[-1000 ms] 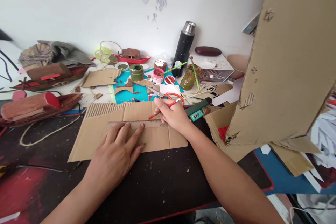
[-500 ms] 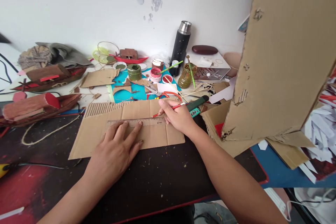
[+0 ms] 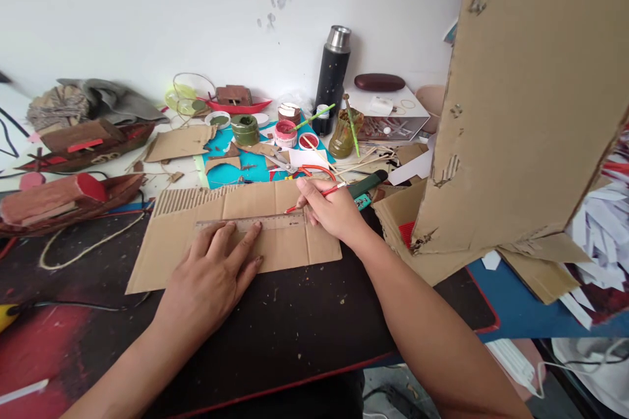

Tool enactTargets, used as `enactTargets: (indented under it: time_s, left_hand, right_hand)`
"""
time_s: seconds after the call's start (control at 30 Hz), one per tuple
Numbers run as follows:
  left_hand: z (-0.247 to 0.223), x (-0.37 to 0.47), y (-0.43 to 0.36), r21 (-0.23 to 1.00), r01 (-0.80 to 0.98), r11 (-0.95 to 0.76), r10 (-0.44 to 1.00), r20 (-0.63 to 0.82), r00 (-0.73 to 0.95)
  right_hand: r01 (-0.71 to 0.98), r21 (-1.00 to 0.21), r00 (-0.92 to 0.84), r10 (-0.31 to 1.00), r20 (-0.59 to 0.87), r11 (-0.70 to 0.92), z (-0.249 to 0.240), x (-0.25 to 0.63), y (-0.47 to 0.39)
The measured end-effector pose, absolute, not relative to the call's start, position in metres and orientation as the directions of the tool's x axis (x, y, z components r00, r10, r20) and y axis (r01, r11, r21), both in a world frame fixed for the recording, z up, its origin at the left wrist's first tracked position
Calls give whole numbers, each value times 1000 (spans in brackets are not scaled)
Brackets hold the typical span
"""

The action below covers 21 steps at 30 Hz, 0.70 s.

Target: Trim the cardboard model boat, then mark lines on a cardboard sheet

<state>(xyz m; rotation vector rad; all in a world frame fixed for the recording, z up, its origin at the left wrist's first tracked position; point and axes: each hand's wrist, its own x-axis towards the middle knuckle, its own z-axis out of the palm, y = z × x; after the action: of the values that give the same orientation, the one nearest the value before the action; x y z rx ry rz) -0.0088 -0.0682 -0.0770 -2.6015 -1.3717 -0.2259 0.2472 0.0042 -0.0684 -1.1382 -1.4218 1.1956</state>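
A piece of cardboard (image 3: 285,245) lies flat on the dark mat, its corrugated ridges bare at the far left corner. Across it rests a clear ruler (image 3: 280,222). My left hand (image 3: 213,268) is open, its spread fingertips pressing the ruler down onto the cardboard. In my right hand (image 3: 329,209) a red pencil (image 3: 328,191) is gripped, its tip at the ruler's upper edge. Just beyond that hand lie a dark green tool handle (image 3: 368,183) and orange-handled scissors (image 3: 314,169).
Paint jars (image 3: 246,131), a flask (image 3: 334,65) and a brush jar (image 3: 346,134) stand at the back. Model boats (image 3: 69,200) sit at left. A large cardboard box (image 3: 521,98) rises at right, beside paper strips (image 3: 602,236). A cord loop (image 3: 88,255) lies left of the cardboard.
The whole view has shifted slightly, so things sit a little higher and further left. Both hands keep their places on the ruler and pencil, with the pencil tip still at the ruler's edge.
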Motion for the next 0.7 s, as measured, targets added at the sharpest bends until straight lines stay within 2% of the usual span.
enactTargets:
  time_s: [0.7]
  left_hand:
    - [-76,-8,-69,-61,845,-531,829,169,533]
  right_hand:
    - [127,-990,-101,994,42,55,-67,250,5]
